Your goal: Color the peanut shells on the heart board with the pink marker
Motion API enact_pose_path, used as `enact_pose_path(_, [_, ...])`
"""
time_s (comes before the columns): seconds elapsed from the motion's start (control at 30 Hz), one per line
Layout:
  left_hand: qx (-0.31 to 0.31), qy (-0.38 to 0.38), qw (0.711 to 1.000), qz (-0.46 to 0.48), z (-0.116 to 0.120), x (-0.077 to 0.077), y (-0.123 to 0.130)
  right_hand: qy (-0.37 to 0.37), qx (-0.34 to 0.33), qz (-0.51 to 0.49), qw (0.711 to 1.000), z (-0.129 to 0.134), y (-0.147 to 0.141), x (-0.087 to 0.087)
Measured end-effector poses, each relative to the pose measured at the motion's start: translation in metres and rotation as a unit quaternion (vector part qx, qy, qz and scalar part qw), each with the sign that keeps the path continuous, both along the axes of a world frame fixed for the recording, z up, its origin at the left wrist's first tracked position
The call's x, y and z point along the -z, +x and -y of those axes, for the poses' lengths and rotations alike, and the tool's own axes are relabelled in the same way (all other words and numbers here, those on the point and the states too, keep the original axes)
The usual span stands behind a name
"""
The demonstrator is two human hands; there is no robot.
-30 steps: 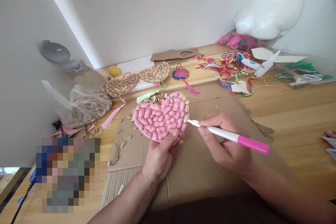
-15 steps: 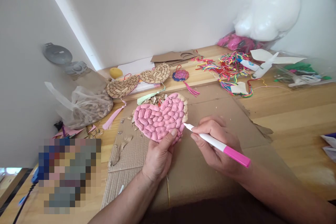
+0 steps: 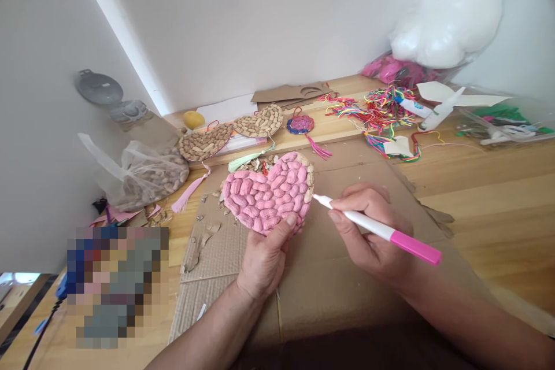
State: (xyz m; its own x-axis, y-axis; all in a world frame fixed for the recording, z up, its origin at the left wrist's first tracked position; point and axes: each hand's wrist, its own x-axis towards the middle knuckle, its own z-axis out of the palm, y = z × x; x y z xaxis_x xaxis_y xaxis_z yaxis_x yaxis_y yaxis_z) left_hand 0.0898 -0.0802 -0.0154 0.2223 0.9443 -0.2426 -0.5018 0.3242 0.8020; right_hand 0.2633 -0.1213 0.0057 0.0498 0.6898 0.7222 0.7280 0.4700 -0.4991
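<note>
A heart-shaped piece covered in peanut shells [image 3: 264,193] is held up over the cardboard. Most shells are pink; those along its right edge are tan. My left hand [image 3: 269,257] grips its lower tip, thumb on the front face. Between the thumb and fingers of my right hand [image 3: 368,228] is a white marker with a pink end [image 3: 377,228]. The marker's tip points left, at the heart's right edge beside the tan shells; whether it touches cannot be made out.
Brown cardboard [image 3: 347,277] lies under the hands. Behind it are two tan peanut-shell hearts [image 3: 206,141], a small round ornament [image 3: 300,124] and colorful threads [image 3: 385,110]. A bag of peanuts [image 3: 151,176] stands left, a white bottle [image 3: 442,108] and plastic bags right.
My right hand and the marker have moved slightly right and up along the heart's edge. The heart in my left hand is nearly where it was, tilted a little. The view has shifted slightly.
</note>
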Motion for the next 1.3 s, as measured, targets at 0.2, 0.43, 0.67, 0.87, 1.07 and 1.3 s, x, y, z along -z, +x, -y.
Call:
enact_pose_path(0.2, [0.017, 0.021, 1.0, 0.006, 0.001, -0.002, 0.001, -0.023, -0.043, -0.027, 0.998, 0.003, -0.004, -0.002])
enact_pose_path(0.43, [0.026, 0.027, 0.999, -0.003, 0.002, 0.001, 0.001, -0.024, -0.033, -0.035, 0.999, 0.002, -0.003, -0.004])
enact_pose_path(0.67, [0.031, 0.052, 0.998, -0.021, 0.003, 0.002, 0.001, -0.042, -0.032, -0.038, 0.998, 0.003, -0.002, -0.002])
enact_pose_path(0.87, [0.011, 0.04, 0.998, -0.043, 0.001, 0.004, 0.0, -0.026, -0.015, -0.041, 0.999, 0.003, 0.0, -0.003])
enact_pose_path(1.07, [0.008, 0.085, 0.995, -0.046, 0.003, -0.002, 0.005, -0.01, -0.021, 0.034, 0.999, 0.001, -0.003, -0.004])
enact_pose_path(1.3, [-0.01, 0.117, 0.991, -0.063, 0.005, -0.012, 0.01, -0.011, -0.027, 0.053, 0.998, 0.002, -0.006, -0.001])
